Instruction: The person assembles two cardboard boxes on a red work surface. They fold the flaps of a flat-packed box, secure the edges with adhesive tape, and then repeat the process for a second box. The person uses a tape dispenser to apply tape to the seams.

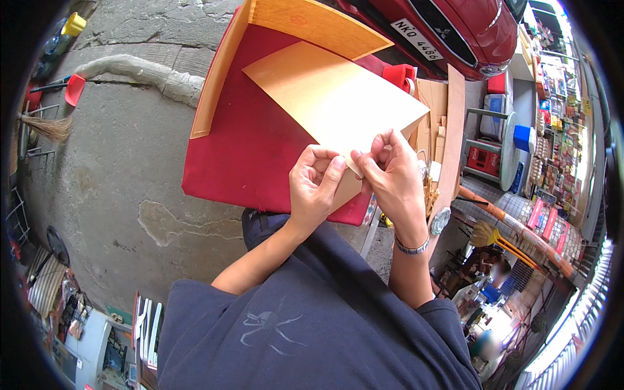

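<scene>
Dark cloth fills the lower middle, a shirt (312, 318) on the near side of the red-covered table (240, 162); the wearer's legs are mostly hidden beneath it. Over the table's near edge, the left hand (317, 185) is curled with thumb and fingertips pinched together, and the right hand (394, 179), just beside it, is pinched likewise. Between them they grip a small pale piece (352, 165), mostly covered by the fingertips; it may be tape or paper, but too little shows to tell. A watch (412, 247) circles the right wrist.

Beneath the hands, a tan board (292, 78) lies slantwise on the table, its near part hidden by them and its middle washed out by glare. Two orange-brown panels stand along the table's borders, one on the left (220, 81), one on the far side (318, 27), both cut off at the top of the view. Near the table's far right corner sits a red object (398, 77), its shape unclear. Right of the table, a carton (447, 110) contains wooden strips. Beyond the table's far side, a red car (455, 29) is only partly in view.
</scene>
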A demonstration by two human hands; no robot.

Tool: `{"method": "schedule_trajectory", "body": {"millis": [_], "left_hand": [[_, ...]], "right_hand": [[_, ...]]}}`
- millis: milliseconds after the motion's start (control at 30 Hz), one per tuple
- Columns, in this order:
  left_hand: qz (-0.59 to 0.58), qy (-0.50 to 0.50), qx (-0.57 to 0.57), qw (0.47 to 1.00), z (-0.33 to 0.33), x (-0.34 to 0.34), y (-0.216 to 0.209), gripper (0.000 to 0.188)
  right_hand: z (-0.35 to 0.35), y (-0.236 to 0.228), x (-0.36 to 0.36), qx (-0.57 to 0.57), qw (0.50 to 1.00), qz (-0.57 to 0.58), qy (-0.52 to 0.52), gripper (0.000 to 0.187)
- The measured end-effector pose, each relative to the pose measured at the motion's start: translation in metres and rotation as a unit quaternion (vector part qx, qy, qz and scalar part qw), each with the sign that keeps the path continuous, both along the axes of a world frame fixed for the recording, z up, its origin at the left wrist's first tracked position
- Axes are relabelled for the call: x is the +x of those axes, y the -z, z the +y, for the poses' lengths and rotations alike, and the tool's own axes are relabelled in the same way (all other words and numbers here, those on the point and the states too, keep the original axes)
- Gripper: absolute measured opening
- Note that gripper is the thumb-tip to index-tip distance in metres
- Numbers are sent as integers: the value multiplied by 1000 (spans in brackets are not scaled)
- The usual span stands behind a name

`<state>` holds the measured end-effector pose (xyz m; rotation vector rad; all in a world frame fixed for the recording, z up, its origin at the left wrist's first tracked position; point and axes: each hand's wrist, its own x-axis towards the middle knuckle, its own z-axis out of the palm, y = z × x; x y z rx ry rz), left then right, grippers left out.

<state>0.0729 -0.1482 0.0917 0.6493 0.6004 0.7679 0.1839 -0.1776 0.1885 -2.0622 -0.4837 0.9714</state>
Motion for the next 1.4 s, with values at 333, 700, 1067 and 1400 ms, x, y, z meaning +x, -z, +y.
{"method": "schedule_trajectory", "body": {"millis": [333, 700, 1067, 1400], "left_hand": [[-12, -6, -15, 1000, -2, 2, 6, 8], [-13, -6, -26, 1000, 4, 5, -2, 13], [-34, 12, -92, 995, 6, 6, -3, 13], [20, -13, -148, 989, -1, 4, -15, 38]], "right_hand": [[6, -2, -5, -51, 995, -86, -12, 29], [10, 2, -11, -98, 965, -238, -55, 37], [-3, 11, -10, -121, 961, -243, -53, 38], [-27, 9, -7, -18, 996, 90, 20, 27]]}}
